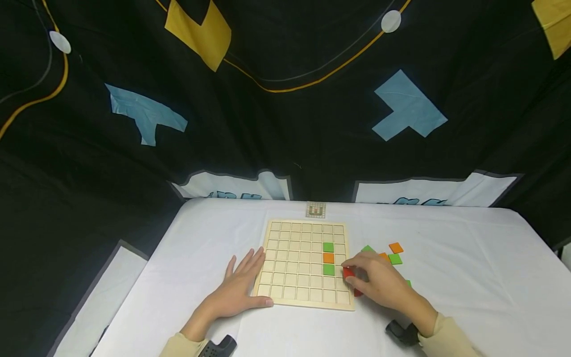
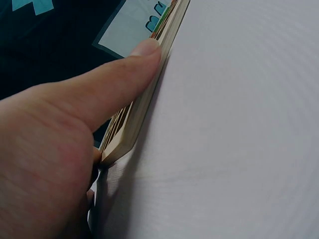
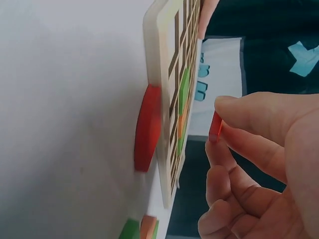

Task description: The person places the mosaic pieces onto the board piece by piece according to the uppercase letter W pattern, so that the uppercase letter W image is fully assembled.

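A wooden grid board [image 1: 296, 295] lies on the table, with two green square tiles [image 1: 328, 269] and an orange square tile [image 1: 328, 258] between them in one column. My left hand [image 1: 238, 292] rests at the board's left edge, fingers spread and thumb along the near left corner. Between thumb and fingertips, my right hand [image 1: 381, 280] pinches a red tile [image 3: 216, 127] above the board's right edge. Another red tile [image 3: 148, 128] leans against that edge below the hand.
Loose green tiles [image 1: 395, 259] and orange tiles [image 1: 396, 247] lie right of the board, some partly behind the right hand. A small patterned square [image 1: 315, 209] sits beyond the board's far edge. A black curtain [image 1: 276, 134] hangs behind the white table [image 1: 468, 277].
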The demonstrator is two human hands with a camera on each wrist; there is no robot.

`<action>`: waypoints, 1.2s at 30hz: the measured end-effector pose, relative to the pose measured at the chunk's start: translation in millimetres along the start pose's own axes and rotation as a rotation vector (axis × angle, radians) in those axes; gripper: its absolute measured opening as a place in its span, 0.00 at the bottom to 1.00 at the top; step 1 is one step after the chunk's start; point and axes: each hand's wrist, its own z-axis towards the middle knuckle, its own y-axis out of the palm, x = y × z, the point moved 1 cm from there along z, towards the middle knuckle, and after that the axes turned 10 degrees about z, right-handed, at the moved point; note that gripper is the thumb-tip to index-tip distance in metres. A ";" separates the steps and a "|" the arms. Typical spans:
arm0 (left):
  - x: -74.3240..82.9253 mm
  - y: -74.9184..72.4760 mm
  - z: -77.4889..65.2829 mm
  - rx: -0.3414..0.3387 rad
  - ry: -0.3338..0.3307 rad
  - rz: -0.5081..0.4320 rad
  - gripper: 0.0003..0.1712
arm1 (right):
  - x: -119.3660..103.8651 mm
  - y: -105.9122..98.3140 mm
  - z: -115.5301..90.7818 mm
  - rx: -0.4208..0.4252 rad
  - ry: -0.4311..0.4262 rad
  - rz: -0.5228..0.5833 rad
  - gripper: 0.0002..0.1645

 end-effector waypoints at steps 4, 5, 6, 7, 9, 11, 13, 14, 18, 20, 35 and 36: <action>-0.4 0.4 0.2 0.000 0.000 0.002 0.65 | -3.5 3.8 1.1 -0.005 0.012 0.013 0.15; -0.5 0.6 0.3 -0.001 0.000 0.004 0.65 | -4.5 4.7 1.4 -0.006 0.009 0.015 0.15; -0.5 0.6 0.3 -0.001 0.000 0.005 0.65 | -5.3 5.7 1.9 -0.008 0.006 0.017 0.15; -0.6 0.7 0.2 -0.001 0.000 0.006 0.65 | -5.9 6.8 2.3 -0.010 0.002 0.017 0.15; -0.8 0.8 0.0 -0.001 -0.001 0.007 0.66 | -7.2 9.0 3.3 -0.012 -0.009 0.015 0.14; -1.0 1.0 -0.1 0.000 -0.001 0.006 0.66 | -8.7 11.2 4.5 -0.011 -0.016 0.016 0.14; -1.2 1.3 0.1 0.001 -0.001 0.009 0.66 | -9.8 14.0 5.9 -0.011 -0.014 0.014 0.13; -1.3 1.5 0.2 0.003 -0.001 0.013 0.66 | -10.6 15.2 6.6 -0.011 -0.009 0.019 0.13; -1.3 2.2 1.0 0.006 0.000 0.026 0.66 | -13.1 20.4 9.2 -0.006 0.031 0.042 0.14; -1.2 2.0 0.9 0.005 0.000 0.030 0.66 | -14.3 22.7 10.1 -0.004 0.053 0.060 0.14; -1.9 2.5 0.9 0.008 0.003 0.028 0.66 | -17.3 33.1 12.5 -0.010 0.141 0.065 0.13; -1.9 2.6 1.0 0.009 0.003 0.029 0.66 | -17.5 33.4 12.8 -0.012 0.143 0.064 0.13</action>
